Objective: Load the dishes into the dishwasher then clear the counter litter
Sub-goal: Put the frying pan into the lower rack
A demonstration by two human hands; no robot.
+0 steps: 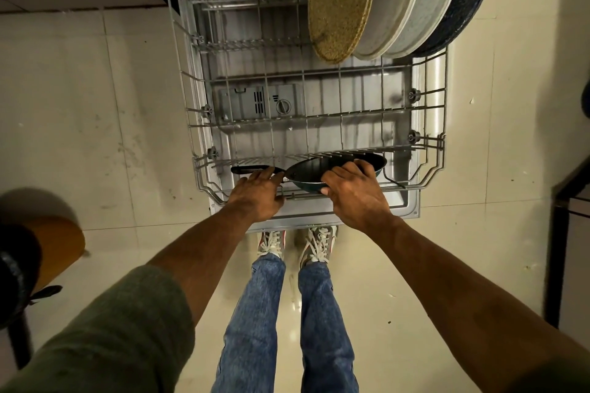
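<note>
Both hands [356, 190] hold the pan [322, 169], handle [250, 169] pointing left.

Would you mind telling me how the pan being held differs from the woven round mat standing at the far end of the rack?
The pan is dark, smooth and has a long black handle; the woven mat is tan, coarse and has none. The pan sits at the near edge of the rack, gripped by the left hand and the right hand; the mat stands free at the far end, beside pale plates. Both are round and rest in the same rack.
</note>
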